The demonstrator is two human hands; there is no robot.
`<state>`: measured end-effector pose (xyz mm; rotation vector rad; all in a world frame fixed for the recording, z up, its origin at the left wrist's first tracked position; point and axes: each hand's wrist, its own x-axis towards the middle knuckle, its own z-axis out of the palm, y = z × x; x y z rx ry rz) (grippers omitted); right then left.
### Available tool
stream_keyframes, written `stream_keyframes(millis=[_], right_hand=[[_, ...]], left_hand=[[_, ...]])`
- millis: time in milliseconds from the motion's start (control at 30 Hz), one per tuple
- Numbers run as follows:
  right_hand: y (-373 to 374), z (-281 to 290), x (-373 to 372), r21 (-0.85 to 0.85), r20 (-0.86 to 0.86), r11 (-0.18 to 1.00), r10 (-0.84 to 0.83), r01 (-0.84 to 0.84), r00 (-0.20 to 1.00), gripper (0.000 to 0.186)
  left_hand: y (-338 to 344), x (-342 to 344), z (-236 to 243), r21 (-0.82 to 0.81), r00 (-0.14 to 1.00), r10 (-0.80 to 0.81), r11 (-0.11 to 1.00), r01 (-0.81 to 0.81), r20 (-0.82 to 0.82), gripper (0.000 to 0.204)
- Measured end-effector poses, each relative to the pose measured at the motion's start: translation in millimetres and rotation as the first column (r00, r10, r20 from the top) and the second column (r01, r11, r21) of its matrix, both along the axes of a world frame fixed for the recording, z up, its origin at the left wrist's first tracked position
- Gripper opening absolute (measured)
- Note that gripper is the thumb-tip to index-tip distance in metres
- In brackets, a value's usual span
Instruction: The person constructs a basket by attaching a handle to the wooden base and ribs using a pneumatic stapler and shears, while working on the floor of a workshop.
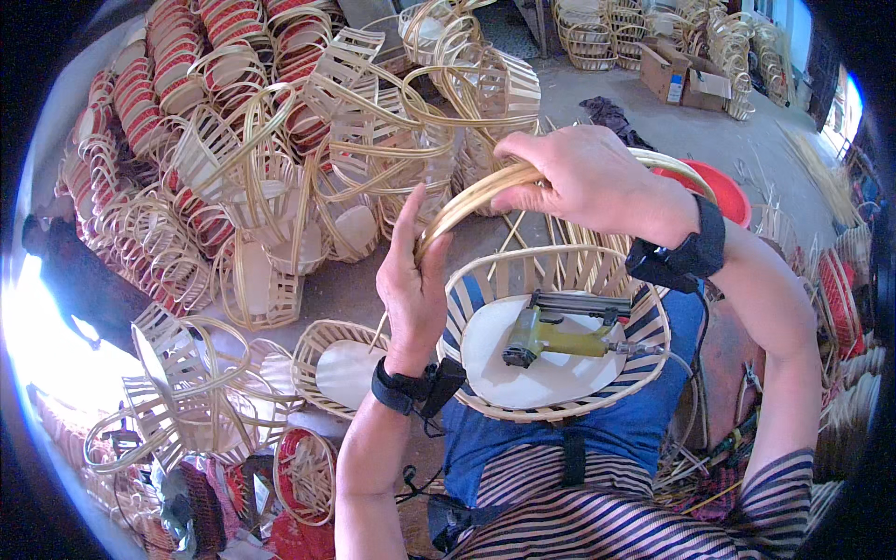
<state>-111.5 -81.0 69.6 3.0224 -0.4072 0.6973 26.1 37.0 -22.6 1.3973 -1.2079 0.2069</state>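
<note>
A curved, pale-golden cane handle (474,202) arches above a shallow oval slatted basket (560,408) on my lap. My right hand (597,179) is closed round the top of the arch, thumb underneath. My left hand (413,297) holds its lower left end in the crook of the thumb, with the fingers pointing up. The far end of the arch passes behind my right wrist. Inside the basket, on its white base, lies a yellow-green and black air nail gun (567,338), with a hose attached at its right.
Piled woven baskets (364,140) fill the left and far left, many with red bands. A second oval basket (338,366) lies left of my lap. Beyond my right wrist is a red basin (719,191). Cardboard boxes (681,77) and stacked baskets stand at the back.
</note>
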Motion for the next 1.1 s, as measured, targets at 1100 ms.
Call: stream_keyframes(millis=[1100], right_hand=[[17.4, -1.8, 22.3, -0.401, -0.077, 0.885, 0.225, -0.237, 0.971, 0.039]], left_hand=[[13.8, -10.2, -54.6, -0.011, 0.860, -0.295, 0.948, 0.319, -0.416, 0.030]])
